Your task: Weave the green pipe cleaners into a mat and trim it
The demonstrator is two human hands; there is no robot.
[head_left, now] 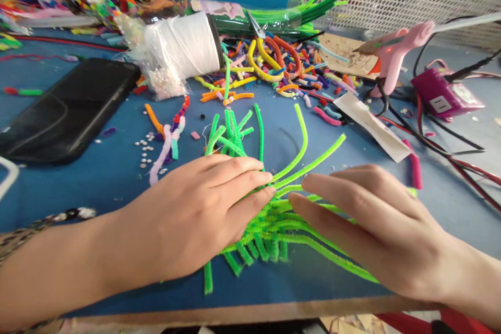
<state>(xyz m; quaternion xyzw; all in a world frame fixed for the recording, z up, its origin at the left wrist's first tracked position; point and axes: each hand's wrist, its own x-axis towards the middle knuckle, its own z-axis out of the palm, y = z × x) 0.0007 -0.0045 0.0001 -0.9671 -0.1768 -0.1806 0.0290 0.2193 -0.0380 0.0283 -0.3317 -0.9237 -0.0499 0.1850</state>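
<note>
Green pipe cleaners, woven into a mat [270,222], lie near the table's front edge. Darker green strands run up and down through lighter green ones, whose loose ends fan out to the right. Flat across the mat's left part rests my left hand [195,209], fingers stretched out and side by side, covering much of the weave. My right hand [383,224] hovers over the light green strands [332,258], its fingers extended and slightly apart, with the fingertips by the mat's right side. Strands pass beneath that hand; its thumb's contact is hidden.
A black phone [70,107] lies at left. Behind the mat are a white thread spool [182,44], yellow-handled scissors [260,60] and scattered pipe cleaner scraps [313,81]. At right, a pink glue gun [399,55] stands near a purple box [446,91] with cables.
</note>
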